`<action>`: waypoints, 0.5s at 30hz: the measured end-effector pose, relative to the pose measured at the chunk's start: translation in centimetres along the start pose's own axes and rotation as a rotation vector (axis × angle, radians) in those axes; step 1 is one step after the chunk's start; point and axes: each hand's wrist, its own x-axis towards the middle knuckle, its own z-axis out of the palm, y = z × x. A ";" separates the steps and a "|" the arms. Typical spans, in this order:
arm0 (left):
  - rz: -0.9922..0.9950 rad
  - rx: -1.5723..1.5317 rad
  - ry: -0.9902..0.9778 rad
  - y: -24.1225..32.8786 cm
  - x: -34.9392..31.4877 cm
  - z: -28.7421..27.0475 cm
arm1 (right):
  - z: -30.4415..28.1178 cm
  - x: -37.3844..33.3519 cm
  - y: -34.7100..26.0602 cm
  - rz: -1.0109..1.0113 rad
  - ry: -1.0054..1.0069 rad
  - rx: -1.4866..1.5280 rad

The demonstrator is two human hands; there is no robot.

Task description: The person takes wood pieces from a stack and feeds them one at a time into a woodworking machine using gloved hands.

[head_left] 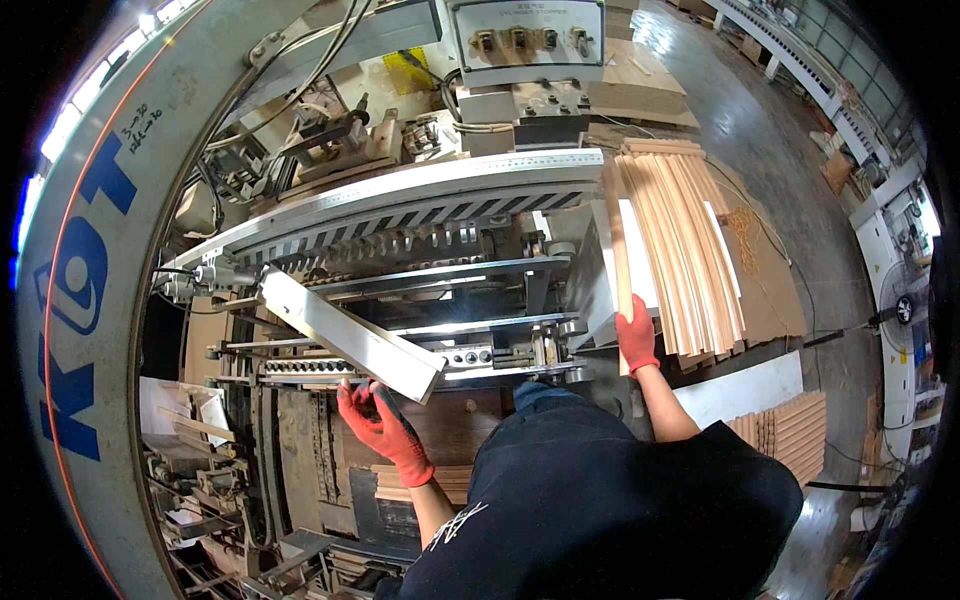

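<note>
My right hand [637, 338], in a red glove, closes around the near end of a long wooden strip [621, 262]. That strip lies along the left side of a stack of similar wooden strips [684, 250]. My left hand [388, 432], also red-gloved, hovers at the near edge of the machine with its fingers apart and nothing visible in them. Just beyond it, a white metal bar [350, 338] slants across the machine's rails [470, 327]. The left fingertips are close to the front row of drill holes [310, 367]; whether they touch the machine cannot be made out.
A control box with knobs [527, 40] stands over the machine's far side. At the left rises a large grey frame [95, 250]. More wooden strips [785, 437] lie at my right, and a few [425, 484] lie below my left hand. A fan [903, 307] stands far right.
</note>
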 end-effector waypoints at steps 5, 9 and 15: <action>-0.025 0.045 -0.040 -1.1 0.7 0.0 | -0.8 -3.1 -4.1 -0.042 0.310 -0.288; -0.050 0.171 -0.115 -2.9 2.9 1.1 | -2.2 -2.5 -5.2 -0.131 0.480 -0.347; -0.144 0.695 -0.124 -8.8 7.3 2.1 | -2.4 -1.6 -4.9 -0.232 0.404 -0.115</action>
